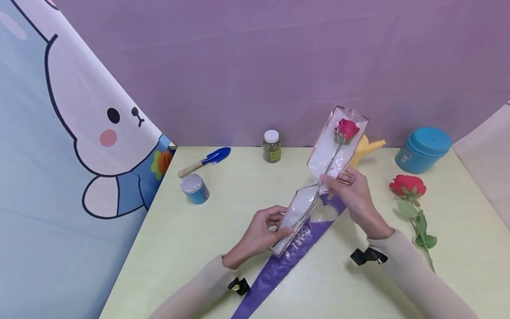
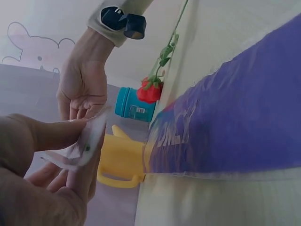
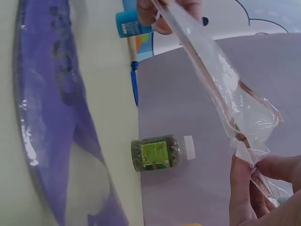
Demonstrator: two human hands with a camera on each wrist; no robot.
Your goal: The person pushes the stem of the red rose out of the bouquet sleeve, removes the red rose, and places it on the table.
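A red rose (image 1: pixel 347 129) lies inside a white wrapper with clear film (image 1: pixel 320 157), which narrows at a gathered waist. My right hand (image 1: pixel 356 197) pinches that waist between thumb and fingers; the right wrist view shows the crumpled film (image 3: pixel 244 143) there. Lower down, my left hand (image 1: pixel 260 230) grips the wrapper's bottom end. The wrapped rose is held tilted above the table, bloom pointing away to the right. Beneath it lies a long purple flower sleeve (image 1: pixel 271 272) with clear film and pale lettering, tapering toward me.
At right, a loose red rose (image 1: pixel 408 185) lies near a blue lidded tub (image 1: pixel 420 153). A yellow watering can (image 2: pixel 120 157) stands behind the wrapper. Further left are a jar with a white cap (image 1: pixel 272 148), a blue trowel (image 1: pixel 217 155) and a small blue jar (image 1: pixel 195 190).
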